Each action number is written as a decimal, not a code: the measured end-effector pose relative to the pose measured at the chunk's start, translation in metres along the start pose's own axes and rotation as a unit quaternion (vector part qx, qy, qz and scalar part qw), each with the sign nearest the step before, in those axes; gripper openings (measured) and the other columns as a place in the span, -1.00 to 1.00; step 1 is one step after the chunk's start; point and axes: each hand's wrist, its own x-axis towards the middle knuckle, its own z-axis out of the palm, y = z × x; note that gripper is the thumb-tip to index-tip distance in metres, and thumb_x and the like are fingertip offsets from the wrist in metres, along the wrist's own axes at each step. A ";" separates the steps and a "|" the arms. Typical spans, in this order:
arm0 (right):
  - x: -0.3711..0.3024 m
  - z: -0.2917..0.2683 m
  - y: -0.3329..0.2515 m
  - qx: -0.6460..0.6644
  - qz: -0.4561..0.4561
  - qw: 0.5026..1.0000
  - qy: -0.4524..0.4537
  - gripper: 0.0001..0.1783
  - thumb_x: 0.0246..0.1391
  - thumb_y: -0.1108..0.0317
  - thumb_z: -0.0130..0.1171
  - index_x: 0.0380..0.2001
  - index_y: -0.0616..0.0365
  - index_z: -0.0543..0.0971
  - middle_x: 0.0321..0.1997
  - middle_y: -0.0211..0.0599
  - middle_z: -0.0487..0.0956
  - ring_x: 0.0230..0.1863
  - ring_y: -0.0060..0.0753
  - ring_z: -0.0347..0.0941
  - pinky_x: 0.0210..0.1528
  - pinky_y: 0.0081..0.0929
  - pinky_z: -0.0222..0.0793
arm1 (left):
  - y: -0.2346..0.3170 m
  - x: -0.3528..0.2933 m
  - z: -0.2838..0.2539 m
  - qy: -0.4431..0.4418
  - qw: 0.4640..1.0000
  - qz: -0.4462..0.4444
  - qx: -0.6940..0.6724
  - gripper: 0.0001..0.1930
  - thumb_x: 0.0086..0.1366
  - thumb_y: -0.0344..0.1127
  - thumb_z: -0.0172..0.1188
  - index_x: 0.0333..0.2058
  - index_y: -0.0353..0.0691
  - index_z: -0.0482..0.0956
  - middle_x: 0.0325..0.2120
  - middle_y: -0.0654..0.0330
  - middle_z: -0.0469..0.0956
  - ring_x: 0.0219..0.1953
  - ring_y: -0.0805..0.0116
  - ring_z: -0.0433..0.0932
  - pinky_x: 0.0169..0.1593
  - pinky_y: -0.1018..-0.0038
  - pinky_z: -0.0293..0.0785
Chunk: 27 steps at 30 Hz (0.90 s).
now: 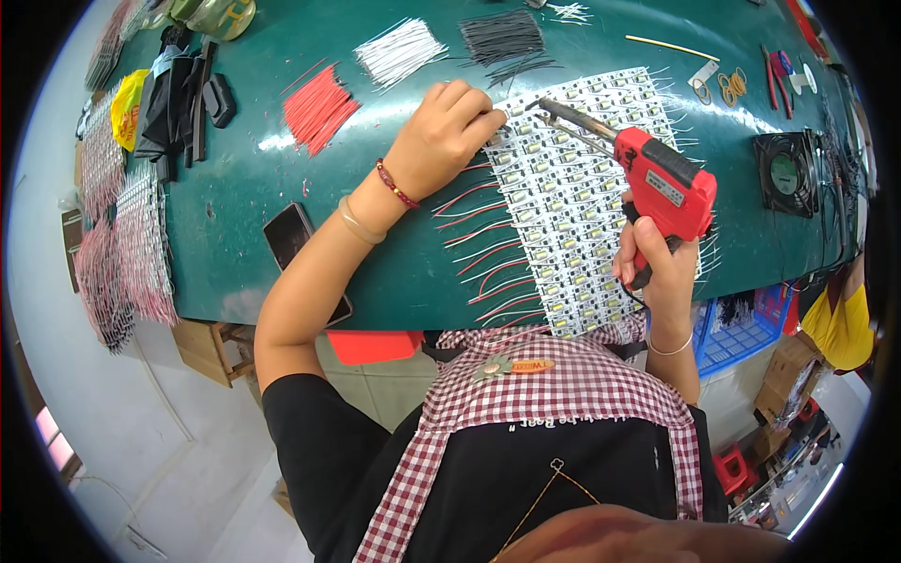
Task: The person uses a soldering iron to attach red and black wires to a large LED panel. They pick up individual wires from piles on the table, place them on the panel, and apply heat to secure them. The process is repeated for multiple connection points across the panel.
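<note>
The right hand [669, 272] has its grip around the soldering gun [671, 183], apparently to hold its tip above the circuit board [554, 220] on the table [221, 249]. The left hand [450, 124] bunches at the board's far-left corner, holding what I cannot tell; black wires [502, 38] lie beyond the board, likely for easy reach

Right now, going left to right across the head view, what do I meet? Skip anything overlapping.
Yellow bag → red wire pile → white wire pile → black wire pile → red soldering gun → black fan.
</note>
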 end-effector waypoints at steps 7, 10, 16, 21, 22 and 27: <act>-0.002 -0.001 0.010 -0.075 0.026 0.997 0.000 -0.82 0.12 0.36 0.21 -0.45 0.25 0.50 -0.70 -0.46 0.45 -0.76 -0.67 0.35 -0.72 -0.67 0.25 | 0.007 -0.006 0.006 -0.036 0.998 -0.026 -0.035 -0.74 -0.05 -0.57 0.13 -0.30 -0.23 0.57 -0.40 0.19 0.42 -0.33 0.24 0.40 -0.23 0.39 0.37; -0.003 0.003 0.013 -0.072 0.023 0.997 0.012 -0.82 0.11 0.36 0.24 -0.46 0.24 0.51 -0.70 -0.47 0.46 -0.76 -0.68 0.35 -0.72 -0.69 0.24 | 0.008 -0.006 0.007 -0.037 0.998 -0.029 -0.034 -0.74 -0.04 -0.57 0.12 -0.31 -0.24 0.57 -0.40 0.18 0.41 -0.32 0.24 0.40 -0.23 0.39 0.37; -0.005 0.003 0.016 -0.136 0.035 0.990 0.008 -0.83 0.08 0.37 0.27 -0.42 0.26 0.53 -0.70 -0.48 0.46 -0.74 -0.70 0.35 -0.69 -0.69 0.25 | 0.012 -0.006 0.007 -0.042 0.998 -0.037 -0.029 -0.75 -0.03 -0.56 0.12 -0.31 -0.26 0.57 -0.40 0.18 0.41 -0.32 0.23 0.41 -0.23 0.39 0.37; -0.007 0.006 0.015 -0.107 0.026 0.994 0.013 -0.84 0.11 0.37 0.23 -0.42 0.25 0.52 -0.70 -0.47 0.46 -0.74 -0.69 0.34 -0.67 -0.68 0.25 | 0.014 -0.006 0.007 -0.042 0.998 -0.046 -0.025 -0.76 -0.04 -0.57 0.13 -0.32 -0.28 0.57 -0.42 0.17 0.40 -0.34 0.23 0.40 -0.23 0.39 0.38; -0.008 0.005 0.015 -0.116 0.017 0.993 0.009 -0.84 0.14 0.36 0.19 -0.42 0.24 0.51 -0.72 -0.46 0.45 -0.73 -0.67 0.33 -0.66 -0.66 0.24 | 0.015 -0.006 0.007 -0.041 0.998 -0.048 -0.026 -0.76 -0.05 -0.58 0.13 -0.32 -0.28 0.57 -0.42 0.17 0.40 -0.34 0.22 0.40 -0.23 0.38 0.38; -0.008 0.008 0.011 -0.144 0.034 0.989 0.005 -0.83 0.14 0.36 0.19 -0.45 0.23 0.51 -0.71 -0.46 0.45 -0.72 -0.68 0.34 -0.66 -0.67 0.24 | 0.015 -0.006 0.008 -0.038 0.997 -0.053 -0.032 -0.75 -0.06 -0.59 0.13 -0.33 -0.29 0.56 -0.41 0.16 0.39 -0.33 0.21 0.39 -0.22 0.37 0.39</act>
